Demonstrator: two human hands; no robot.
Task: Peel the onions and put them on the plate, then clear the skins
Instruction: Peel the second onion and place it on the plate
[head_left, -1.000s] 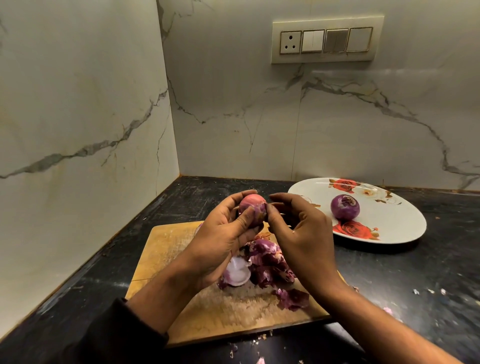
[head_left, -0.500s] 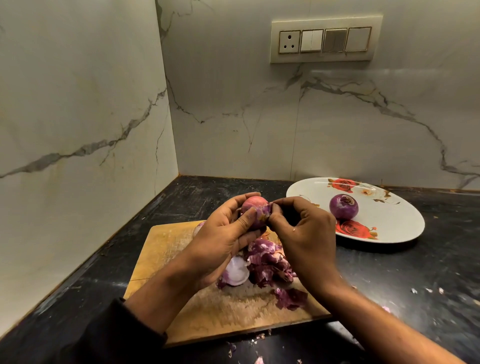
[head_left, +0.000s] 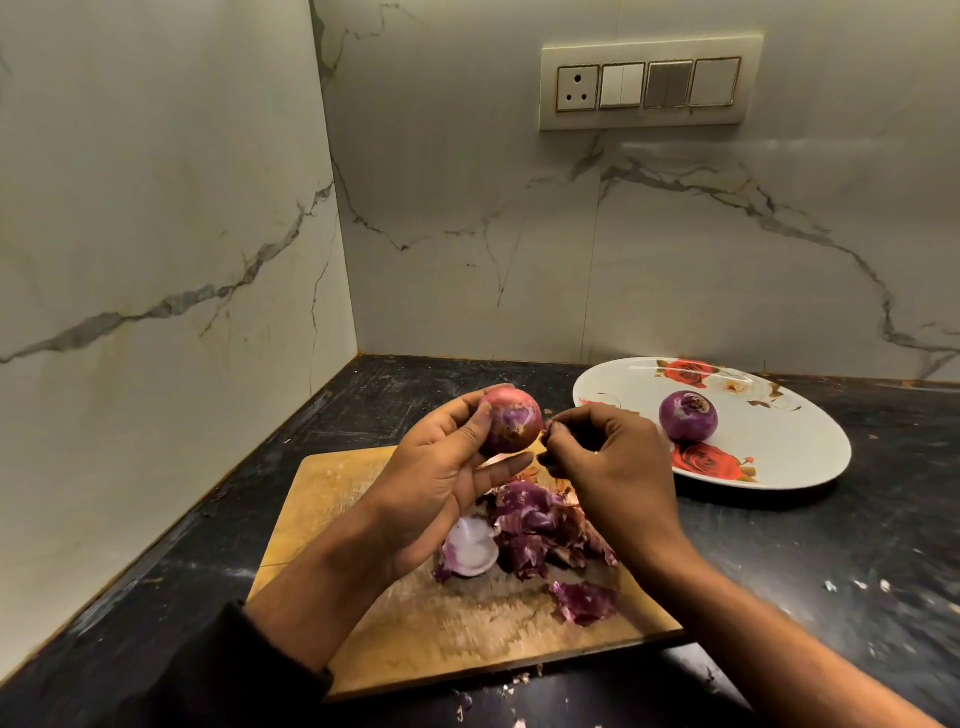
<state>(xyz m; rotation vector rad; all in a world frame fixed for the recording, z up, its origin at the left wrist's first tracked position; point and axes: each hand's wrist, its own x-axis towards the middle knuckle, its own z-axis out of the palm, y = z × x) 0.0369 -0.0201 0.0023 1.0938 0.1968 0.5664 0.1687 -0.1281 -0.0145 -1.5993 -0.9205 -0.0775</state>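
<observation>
My left hand (head_left: 441, 478) grips a red onion (head_left: 511, 422) above the wooden cutting board (head_left: 332, 488). The onion is partly skinned, with brown and purple patches. My right hand (head_left: 613, 462) sits just right of it, thumb and fingertips pinching a scrap of onion skin at the onion's side. A pile of purple onion skins (head_left: 530, 530) lies on the board under my hands. One peeled purple onion (head_left: 688, 415) rests on the white rose-patterned plate (head_left: 789, 457) to the right.
The board lies on a black counter (head_left: 810, 561) in a corner of marble walls. Small skin crumbs (head_left: 857, 586) dot the counter at right and in front of the board. A switch panel (head_left: 649, 85) is on the back wall.
The onion has turned in my left hand and now shows more of its face. My right hand has shifted a little right, still pinching skin at the onion's edge.
</observation>
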